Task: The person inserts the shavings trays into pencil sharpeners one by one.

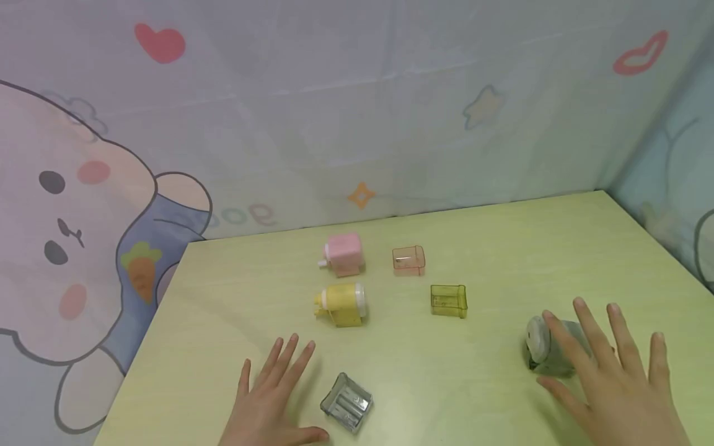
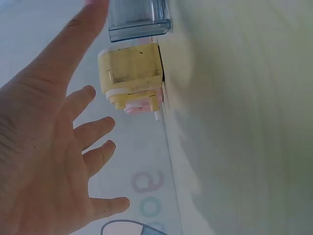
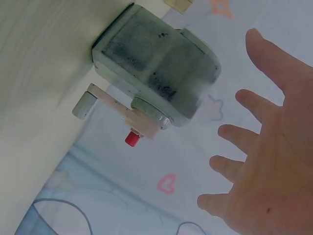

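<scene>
A dull green pencil sharpener [image 1: 563, 353] stands on the right part of the bench [image 1: 474, 390], its base flat on the surface. It lies ahead and to the left of the right palm, on the thumb-and-forefinger side. Its long axis runs roughly left to right: a pale round face points left, and the crank [image 3: 111, 102], with a red tip [image 3: 132, 139] at its hub, sticks out at the right end, mostly masked by the fingers in the head view.

The right hand [image 1: 621, 381] is by far the nearer one. Its fingers are spread wide and hold nothing; the right wrist view shows a gap between them and the sharpener's body.

Well to the left, a small clear grey box [image 1: 347, 404] sits skewed on the bench, turned slantwise to the front edge. It is just right of the left hand [image 1: 273, 396], closest to the thumb; whether they touch, I cannot tell. The left fingers are also fanned apart, with nothing in them.

Beyond the left fingertips stands a yellow sharpener [image 1: 341, 305], crank to the left, and behind it a pink sharpener [image 1: 344, 253] facing the same way. To their right lie a clear yellow-green box [image 1: 449, 301] and, farther back, a clear pink box [image 1: 408, 261]. A printed cloth [image 1: 312, 111] hangs behind the bench.
</scene>
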Demonstrator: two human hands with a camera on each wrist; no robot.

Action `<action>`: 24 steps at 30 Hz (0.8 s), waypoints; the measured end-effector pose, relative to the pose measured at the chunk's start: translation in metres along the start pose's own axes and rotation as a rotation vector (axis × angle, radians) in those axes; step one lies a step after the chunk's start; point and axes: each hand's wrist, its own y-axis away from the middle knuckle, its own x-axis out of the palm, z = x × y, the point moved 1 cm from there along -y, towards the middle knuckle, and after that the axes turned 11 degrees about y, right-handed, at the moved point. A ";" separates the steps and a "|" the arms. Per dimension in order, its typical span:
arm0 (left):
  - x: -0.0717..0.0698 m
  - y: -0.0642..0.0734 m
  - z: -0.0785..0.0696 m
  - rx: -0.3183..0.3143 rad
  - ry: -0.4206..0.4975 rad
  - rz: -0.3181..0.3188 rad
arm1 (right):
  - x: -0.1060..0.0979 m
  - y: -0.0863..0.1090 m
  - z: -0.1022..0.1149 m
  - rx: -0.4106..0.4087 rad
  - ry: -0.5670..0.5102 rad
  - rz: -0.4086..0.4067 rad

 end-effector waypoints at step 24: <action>0.012 -0.031 -0.014 0.255 0.077 0.280 | 0.019 -0.027 -0.040 -0.119 -0.179 0.209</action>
